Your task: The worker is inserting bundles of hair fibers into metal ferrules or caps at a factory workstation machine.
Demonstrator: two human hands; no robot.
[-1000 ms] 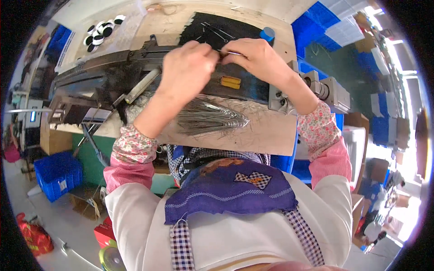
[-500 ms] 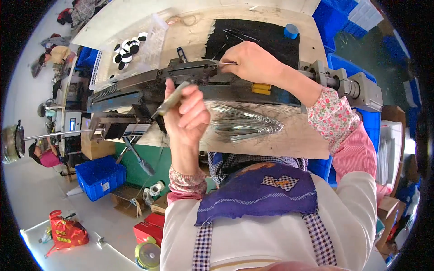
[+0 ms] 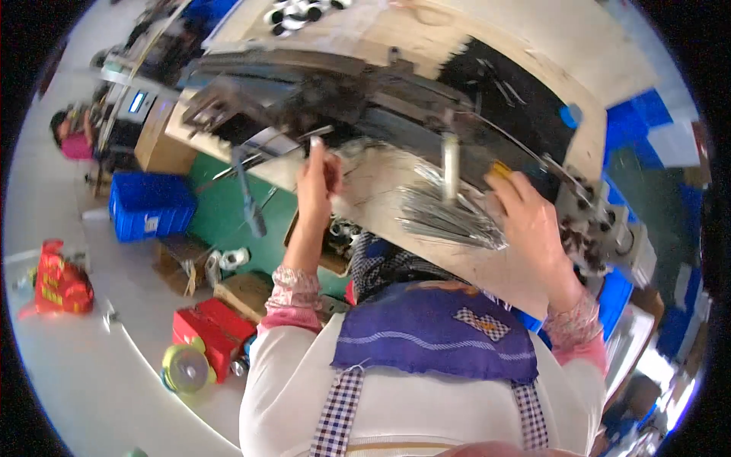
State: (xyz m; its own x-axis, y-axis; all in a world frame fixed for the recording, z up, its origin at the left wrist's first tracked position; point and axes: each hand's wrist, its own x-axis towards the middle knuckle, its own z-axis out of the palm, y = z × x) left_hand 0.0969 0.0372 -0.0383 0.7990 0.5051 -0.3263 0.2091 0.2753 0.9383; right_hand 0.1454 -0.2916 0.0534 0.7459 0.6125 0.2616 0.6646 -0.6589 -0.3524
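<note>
My left hand [image 3: 318, 180] is raised in front of the dark metal bench machine [image 3: 411, 114]. Its thumb points up, apart from the loosely curled fingers, and I see nothing held in it. My right hand [image 3: 531, 221] hovers by the right end of a bundle of thin silvery wires [image 3: 449, 217], fingers bent and apart. Its fingertips are close to a yellow block [image 3: 499, 169] on the machine; whether they touch it is blurred. Between the hands, a pale handle [image 3: 451, 167] stands at the machine's front, above the wires.
A black cloth [image 3: 525, 95] with a few thin wires lies behind the machine, a blue round cap [image 3: 569, 116] at its edge. White-and-black round parts [image 3: 297, 15] sit at the back left. A blue crate [image 3: 152, 206] and red box [image 3: 213, 335] stand on the floor at left.
The view has turned and blurred. My left hand has come off the pale handle, which now shows farther right. My right hand has left the wire at the machine and come nearer to me.
</note>
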